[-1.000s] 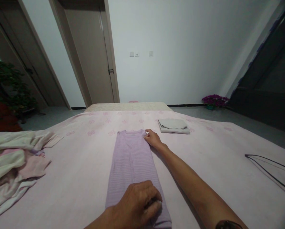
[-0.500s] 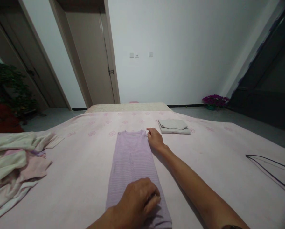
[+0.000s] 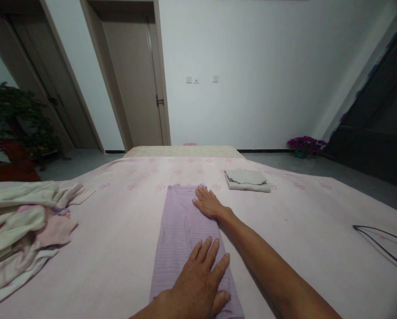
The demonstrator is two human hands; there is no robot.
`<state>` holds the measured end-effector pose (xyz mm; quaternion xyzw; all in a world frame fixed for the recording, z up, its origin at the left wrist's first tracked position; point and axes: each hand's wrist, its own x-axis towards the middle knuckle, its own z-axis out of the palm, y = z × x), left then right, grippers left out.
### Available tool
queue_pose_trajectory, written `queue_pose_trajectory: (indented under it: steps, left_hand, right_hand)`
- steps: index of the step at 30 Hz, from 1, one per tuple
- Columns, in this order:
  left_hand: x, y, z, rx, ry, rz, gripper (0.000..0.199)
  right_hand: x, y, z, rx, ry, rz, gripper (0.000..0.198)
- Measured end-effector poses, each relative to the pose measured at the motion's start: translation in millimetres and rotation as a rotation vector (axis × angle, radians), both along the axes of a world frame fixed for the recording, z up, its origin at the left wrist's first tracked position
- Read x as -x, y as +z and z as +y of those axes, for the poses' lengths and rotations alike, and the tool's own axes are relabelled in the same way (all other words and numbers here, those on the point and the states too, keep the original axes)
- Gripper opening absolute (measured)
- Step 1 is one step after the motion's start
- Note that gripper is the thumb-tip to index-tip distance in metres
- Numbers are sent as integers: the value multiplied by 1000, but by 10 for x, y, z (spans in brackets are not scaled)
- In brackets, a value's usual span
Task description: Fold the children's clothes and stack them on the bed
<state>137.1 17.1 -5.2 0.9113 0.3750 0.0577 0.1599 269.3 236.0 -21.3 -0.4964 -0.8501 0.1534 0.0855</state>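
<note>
Lilac striped top laid out flat, both hands on it

So, a lilac, finely striped fabric top [image 3: 175, 230] is laid lengthwise in the middle of a pale pink, flower-printed sheet [image 3: 112, 248], neckline pointed away. Both hands are opened flat with nothing gripped: the left hand [image 3: 198, 283] is rested palm-down over the lower part, fingers spread, and the right hand [image 3: 208, 204] is placed near the neckline, fingers apart. One shoulder corner is mostly hidden by the right hand, and the bottom end is cut off by the frame.

A folded light-grey cloth [image 3: 247, 179] is set just beyond, to the right. On the left, a rumpled heap of cream and pink clothes [image 3: 22, 230] is cut off by the edge; a tiny patch of coloured print in it can't be read. A thin black wire loop [image 3: 356, 227] is cropped at right. Whether a bed or table is covered by the sheet can't be told.
</note>
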Motion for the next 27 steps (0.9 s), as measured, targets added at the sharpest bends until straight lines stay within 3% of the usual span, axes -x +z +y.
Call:
queue_pose_trajectory:
  steps: [4,9,14,20,23,27]
  left_hand:
    - [16,-3,-12,-26,6,8,74]
    - [31,26,-47,-54,-1,-8,70]
    - [24,34,-66,-64,4,-30,64]
    - [30,86,-115,-110,-16,-51,54]
    - [87,183,-190,-122,-105,-89,46]
    - [266,294,-317,-131,-230,-148,40]
  right_hand:
    - [-130,86,97,68,-49,162,70]
    - [-272,213,-108,-18,-38,258,70]
    - [-137,183,-611,-68,226,22,66]
    - [-61,339,-851,-23,185,-67,64]
    - [-144,421,-989,-17,164,-35,64]
    - [-260,362,-1279,-27,181,-26,65]
